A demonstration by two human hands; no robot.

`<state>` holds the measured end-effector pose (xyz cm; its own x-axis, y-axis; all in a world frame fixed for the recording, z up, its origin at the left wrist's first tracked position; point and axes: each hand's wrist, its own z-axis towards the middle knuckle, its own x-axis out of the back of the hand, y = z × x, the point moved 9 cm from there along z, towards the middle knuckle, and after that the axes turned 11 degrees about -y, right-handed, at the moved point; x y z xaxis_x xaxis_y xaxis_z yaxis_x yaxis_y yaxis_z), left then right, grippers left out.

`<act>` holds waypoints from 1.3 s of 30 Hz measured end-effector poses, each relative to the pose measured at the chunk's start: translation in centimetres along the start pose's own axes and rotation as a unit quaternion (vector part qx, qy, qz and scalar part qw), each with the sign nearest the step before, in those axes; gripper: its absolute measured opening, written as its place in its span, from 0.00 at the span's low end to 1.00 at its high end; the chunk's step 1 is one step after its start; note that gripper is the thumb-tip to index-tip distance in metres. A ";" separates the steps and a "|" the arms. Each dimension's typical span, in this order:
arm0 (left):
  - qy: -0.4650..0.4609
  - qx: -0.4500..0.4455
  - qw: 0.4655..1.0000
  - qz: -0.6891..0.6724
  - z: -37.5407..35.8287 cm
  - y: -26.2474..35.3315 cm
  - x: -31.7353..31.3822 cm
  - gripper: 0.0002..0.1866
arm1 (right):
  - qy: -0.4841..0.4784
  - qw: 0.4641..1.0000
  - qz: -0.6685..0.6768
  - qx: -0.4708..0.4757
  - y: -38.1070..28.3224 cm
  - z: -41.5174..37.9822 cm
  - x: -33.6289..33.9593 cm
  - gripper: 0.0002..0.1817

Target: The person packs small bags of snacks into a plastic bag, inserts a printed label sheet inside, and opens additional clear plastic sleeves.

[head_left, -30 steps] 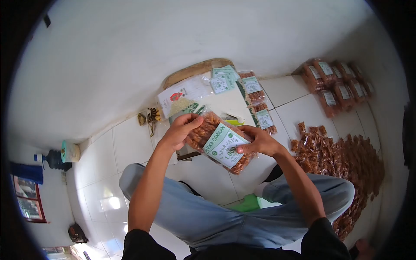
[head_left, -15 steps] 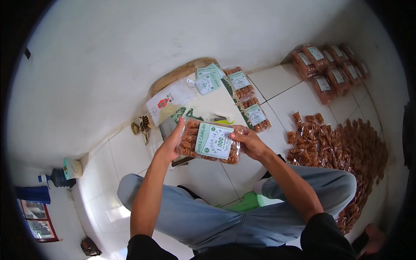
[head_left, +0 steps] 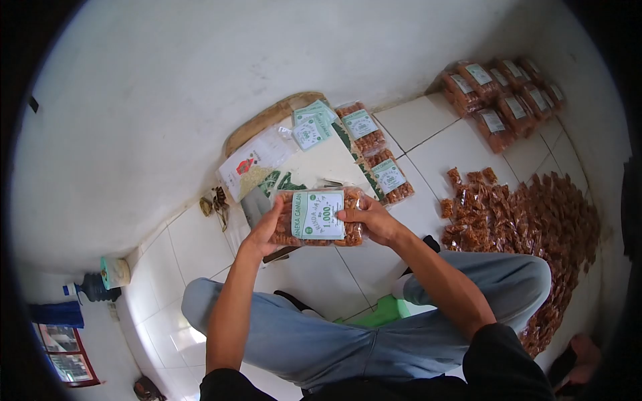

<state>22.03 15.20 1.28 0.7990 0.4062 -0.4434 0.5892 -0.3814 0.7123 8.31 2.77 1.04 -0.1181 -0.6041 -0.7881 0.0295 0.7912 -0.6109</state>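
Observation:
Between my two hands is a clear plastic pack of brown snacks (head_left: 352,230), with a green and white printed label (head_left: 319,215) facing up. My left hand (head_left: 266,228) grips its left end, and my right hand (head_left: 372,219) grips its right end with the thumb lying on the label. Just beyond, a low white-topped board (head_left: 321,164) holds loose label cards (head_left: 312,131) and a white printed plastic bag (head_left: 251,164). Two more labelled snack packs (head_left: 361,127) lie along the right side of the board.
A large heap of small snack packets (head_left: 521,234) covers the tiled floor at right. Stacked labelled packs (head_left: 511,110) stand in the far right corner. A green plastic item (head_left: 384,313) is between my legs; a water jug (head_left: 97,287) and tub (head_left: 115,273) sit at left.
Both hands have turned the pack slightly, so it now lies more level, and shifted it a little left. The view has moved slightly. Both hands keep their hold.

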 end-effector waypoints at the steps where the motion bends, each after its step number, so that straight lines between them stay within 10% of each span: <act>1: 0.012 -0.027 0.998 -0.049 0.2 0.8 -0.4 0.35 | 0.014 1.000 -0.011 0.013 -0.7 0.2 0.5 0.28; 7: 0.235 -0.051 0.969 0.056 -0.9 0.5 8.3 0.29 | 0.085 0.985 -0.052 0.144 -9.1 -2.0 5.8 0.22; 16: 0.194 -0.075 0.906 0.370 -2.5 1.9 5.0 0.17 | 0.365 0.902 -0.049 0.225 -7.9 -9.1 24.0 0.18; 21: 0.226 -0.078 0.900 0.364 -3.8 2.1 4.6 0.17 | 0.271 0.935 0.058 0.221 -1.1 -6.7 26.8 0.22; 29: 0.234 -0.059 0.900 0.364 -4.8 1.1 5.5 0.20 | 0.454 0.854 -0.229 -0.109 1.7 -6.1 30.4 0.53; 35: 0.231 -0.048 0.891 0.388 -5.0 0.0 6.4 0.19 | 0.506 0.664 -0.483 -0.263 0.6 -7.4 30.9 0.59; 39: 0.227 -0.054 0.883 0.408 -5.1 0.0 6.4 0.20 | 0.583 0.701 -0.411 0.002 -1.9 -9.4 27.9 0.51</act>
<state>26.50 22.02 1.23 0.8069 0.3331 0.4878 -0.1953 -0.6290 0.7525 -4.40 -14.70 -19.03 -0.8279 -0.3651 0.4258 -0.5212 0.2205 -0.8245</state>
